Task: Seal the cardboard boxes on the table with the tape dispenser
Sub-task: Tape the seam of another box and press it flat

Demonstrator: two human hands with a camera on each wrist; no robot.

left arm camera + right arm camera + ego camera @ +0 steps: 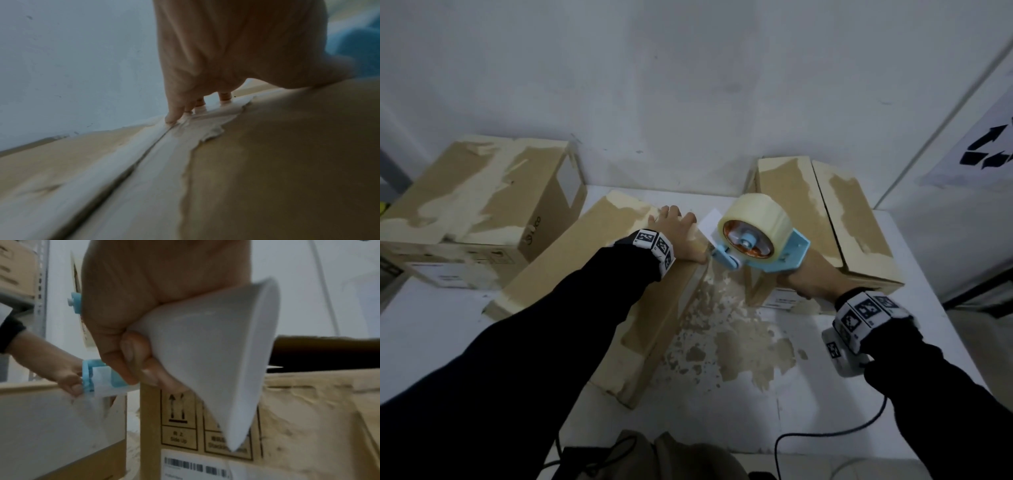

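Head view, item one: middle cardboard box (599,281) is lying at an angle on the white desk (808,387), its flaps closed with the centre seam (131,164) showing and torn pale patches on top. Left hand (678,236) is resting on the far end of this box, fingers (174,113) straight and spread, tips pressing down at the seam, holding nothing. Item two: blue tape dispenser (763,253) with a roll of clear tape (755,219) is hovering just beside the left hand, its front end at the near right edge of the middle box. Right hand (811,277) is gripping the dispenser handle, fingers (141,363) curled round it. Item three: left box (482,195) is standing at the back left of the desk. Item four: right box (835,219) is standing at the back right, flaps shut, printed arrows and a barcode label on its near side. Brown residue (736,329) is marking the desk between the boxes.
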